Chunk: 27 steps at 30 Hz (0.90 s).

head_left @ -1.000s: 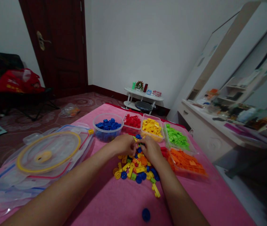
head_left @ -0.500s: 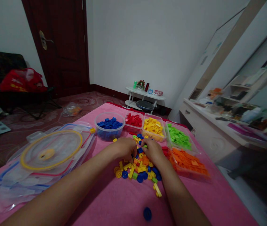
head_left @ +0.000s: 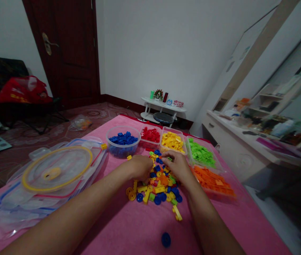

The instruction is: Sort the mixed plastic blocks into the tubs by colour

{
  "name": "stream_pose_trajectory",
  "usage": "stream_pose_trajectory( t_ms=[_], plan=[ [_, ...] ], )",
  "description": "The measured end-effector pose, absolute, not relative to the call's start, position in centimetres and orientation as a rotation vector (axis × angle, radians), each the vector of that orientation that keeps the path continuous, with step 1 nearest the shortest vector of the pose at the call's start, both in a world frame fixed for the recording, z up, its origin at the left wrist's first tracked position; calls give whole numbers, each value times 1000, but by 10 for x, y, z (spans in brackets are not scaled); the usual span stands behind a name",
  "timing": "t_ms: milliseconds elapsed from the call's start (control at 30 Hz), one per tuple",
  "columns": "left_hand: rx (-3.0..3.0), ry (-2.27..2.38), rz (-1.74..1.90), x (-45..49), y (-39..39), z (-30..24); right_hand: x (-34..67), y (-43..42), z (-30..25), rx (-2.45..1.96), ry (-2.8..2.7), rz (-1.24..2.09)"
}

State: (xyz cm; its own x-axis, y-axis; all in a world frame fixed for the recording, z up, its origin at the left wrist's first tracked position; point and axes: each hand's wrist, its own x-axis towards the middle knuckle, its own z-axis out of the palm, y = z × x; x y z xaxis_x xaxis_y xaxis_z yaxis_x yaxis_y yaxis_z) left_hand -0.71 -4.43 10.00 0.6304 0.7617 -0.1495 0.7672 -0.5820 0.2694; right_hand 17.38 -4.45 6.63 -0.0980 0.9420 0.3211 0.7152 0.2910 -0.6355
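A loose heap of toy building blocks (head_left: 159, 189) in yellow, blue, orange and green lies on the pink-covered table (head_left: 129, 226). My left hand (head_left: 142, 168) is over the heap's left side, fingers curled down and mostly hidden beneath it; whatever it grips is out of sight. At the heap's upper right is my right hand (head_left: 178, 164), thumb and forefinger bent around a small green block (head_left: 169, 159) that shows only partly. Nearer to me, one blue wheel-shaped piece (head_left: 166, 240) sits apart, and a yellow block (head_left: 177, 213) lies at the heap's near edge.
Behind the heap stand a round tub of blue blocks (head_left: 123, 150) and boxes of red (head_left: 150, 136), yellow (head_left: 173, 142) and green blocks (head_left: 201, 153). A box of orange blocks (head_left: 215, 182) is beside my right forearm. Stacked clear lids (head_left: 55, 177) cover the table's left.
My right hand has shifted slightly up and to the right, with the green block between its fingers. The left hand has stayed nearly in place, its fingers now more hidden.
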Motion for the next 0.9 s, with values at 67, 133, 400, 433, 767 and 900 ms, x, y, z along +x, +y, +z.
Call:
stream_pose_trajectory(
  t_ms=[67, 133, 400, 433, 767, 900],
  plan=[
    [2597, 1187, -186, -9, -44, 104, 173, -46, 70, -1488, -1880, 485],
    [2629, 1144, -279, -11, -43, 106, 172, -48, 73, -1492, -1878, 514],
    [2692, 1116, -381, -6, -45, 100, 172, -50, 74, -1471, -1891, 536],
    [2684, 1110, -355, -6, -45, 99, 172, -50, 74, -1471, -1891, 551],
    [1864, 882, 499, -26, -12, 96, 170, -61, 89, -1362, -1645, 1035],
    [1669, 883, 553, -21, -16, 96, 170, -65, 94, -1304, -1566, 1184]
  ],
)
